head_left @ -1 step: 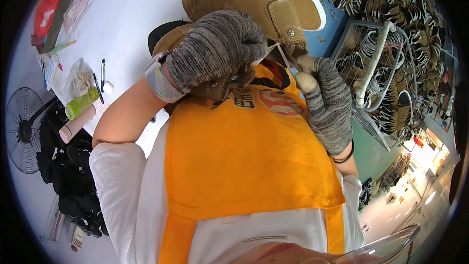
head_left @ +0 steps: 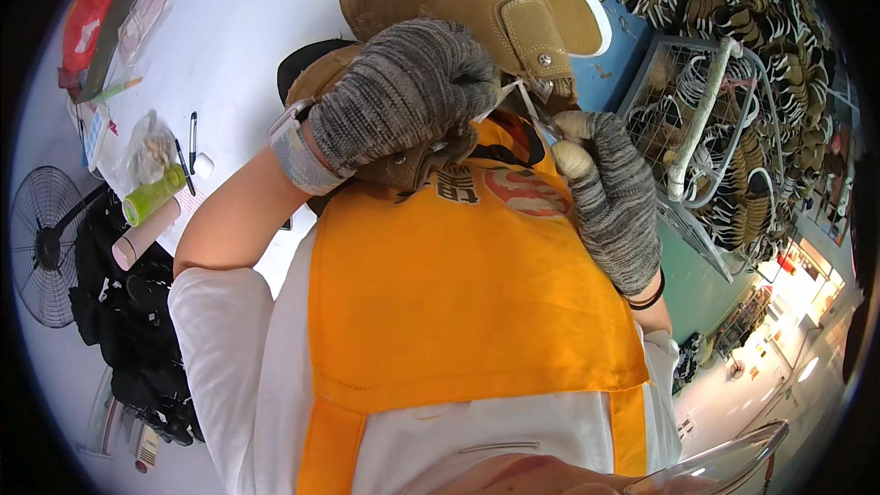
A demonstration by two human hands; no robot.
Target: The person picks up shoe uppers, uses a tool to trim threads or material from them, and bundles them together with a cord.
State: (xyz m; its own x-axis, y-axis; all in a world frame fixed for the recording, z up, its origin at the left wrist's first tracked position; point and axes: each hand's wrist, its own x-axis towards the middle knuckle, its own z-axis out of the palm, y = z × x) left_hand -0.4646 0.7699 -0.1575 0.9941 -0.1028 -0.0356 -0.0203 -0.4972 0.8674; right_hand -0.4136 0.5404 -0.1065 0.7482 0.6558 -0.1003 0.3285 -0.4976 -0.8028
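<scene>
Left gloved hand (head_left: 403,82): was curled tightly around brown snap-fastened fabric (head_left: 394,170). Right gloved hand (head_left: 612,197): fingertips sat close-set at slender pale strip (head_left: 530,104); hold indiscernible. Steady fabric probably helped most.

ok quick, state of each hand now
Left grey-knit-gloved hand: closed, holding brown fabric item
Right grey-knit-gloved hand: closed, holding slim pale tool
</scene>
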